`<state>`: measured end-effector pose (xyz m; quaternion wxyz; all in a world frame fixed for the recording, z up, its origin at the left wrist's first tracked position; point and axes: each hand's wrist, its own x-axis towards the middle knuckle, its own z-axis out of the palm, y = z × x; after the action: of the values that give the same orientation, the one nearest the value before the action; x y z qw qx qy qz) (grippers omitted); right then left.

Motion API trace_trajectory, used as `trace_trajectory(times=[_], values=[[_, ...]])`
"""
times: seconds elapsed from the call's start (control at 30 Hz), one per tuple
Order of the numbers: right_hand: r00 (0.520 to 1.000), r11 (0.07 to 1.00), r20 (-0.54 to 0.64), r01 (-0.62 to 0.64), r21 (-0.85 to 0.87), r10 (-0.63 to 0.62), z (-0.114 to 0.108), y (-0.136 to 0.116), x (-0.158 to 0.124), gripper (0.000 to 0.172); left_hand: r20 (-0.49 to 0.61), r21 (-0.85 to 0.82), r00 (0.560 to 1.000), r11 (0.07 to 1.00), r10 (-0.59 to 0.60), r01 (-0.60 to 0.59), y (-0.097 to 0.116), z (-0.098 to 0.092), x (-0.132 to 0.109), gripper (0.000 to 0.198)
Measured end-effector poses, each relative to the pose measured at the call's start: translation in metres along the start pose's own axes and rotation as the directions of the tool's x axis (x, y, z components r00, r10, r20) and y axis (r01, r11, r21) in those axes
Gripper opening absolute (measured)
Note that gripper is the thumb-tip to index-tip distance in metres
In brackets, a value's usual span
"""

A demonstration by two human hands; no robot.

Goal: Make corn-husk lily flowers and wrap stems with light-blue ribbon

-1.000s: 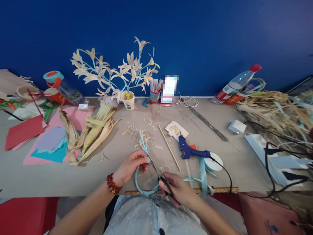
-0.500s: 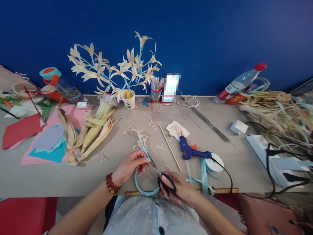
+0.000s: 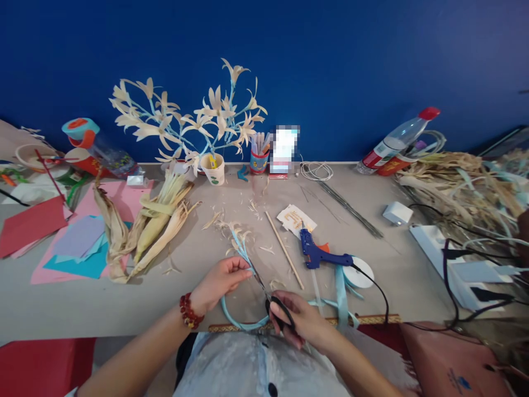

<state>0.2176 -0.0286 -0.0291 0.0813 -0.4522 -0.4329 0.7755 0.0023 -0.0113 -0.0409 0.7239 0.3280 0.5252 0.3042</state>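
Observation:
My left hand (image 3: 225,281) is closed, its thumb and forefinger pinching light-blue ribbon (image 3: 250,269) at the base of a few light-blue wrapped stems (image 3: 241,245). A curved light-blue band (image 3: 231,317) runs from under this hand toward the table's front edge. In my right hand (image 3: 300,317) is a pair of scissors (image 3: 281,313), fingers in the black handles. The blades point up and left, their tips close to the left fingertips. Whether the blades touch the ribbon is too small to tell. Pale husk shreds (image 3: 225,226) lie around the stems.
A blue glue gun (image 3: 318,251), ribbon spool (image 3: 363,274) and wooden stick (image 3: 284,250) lie to the right. Corn husks (image 3: 144,237) and coloured paper (image 3: 78,240) are at left. Behind stands a cup (image 3: 214,172) of husk flowers. A power strip (image 3: 438,264) with cables sits far right.
The scissor handles have come closer together. My left fingers have shifted slightly around the ribbon. The whole view has moved a little, so things appear farther left.

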Motion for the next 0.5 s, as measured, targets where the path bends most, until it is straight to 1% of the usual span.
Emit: trace_trajectory(times=[0.33, 0.5], values=[[1.000, 0.997, 0.023, 0.012, -0.074, -0.011, -0.010, 0.010, 0.007, 0.061, 0.042, 0.011, 0.997, 0.997, -0.070, 0.070, 0.006, -0.002, 0.003, 0.039], [0.999, 0.998, 0.039, 0.016, -0.056, -0.014, -0.012, 0.013, 0.010, 0.061, 0.047, 0.012, 0.996, 0.997, -0.082, 0.082, 0.007, -0.003, 0.004, 0.037]])
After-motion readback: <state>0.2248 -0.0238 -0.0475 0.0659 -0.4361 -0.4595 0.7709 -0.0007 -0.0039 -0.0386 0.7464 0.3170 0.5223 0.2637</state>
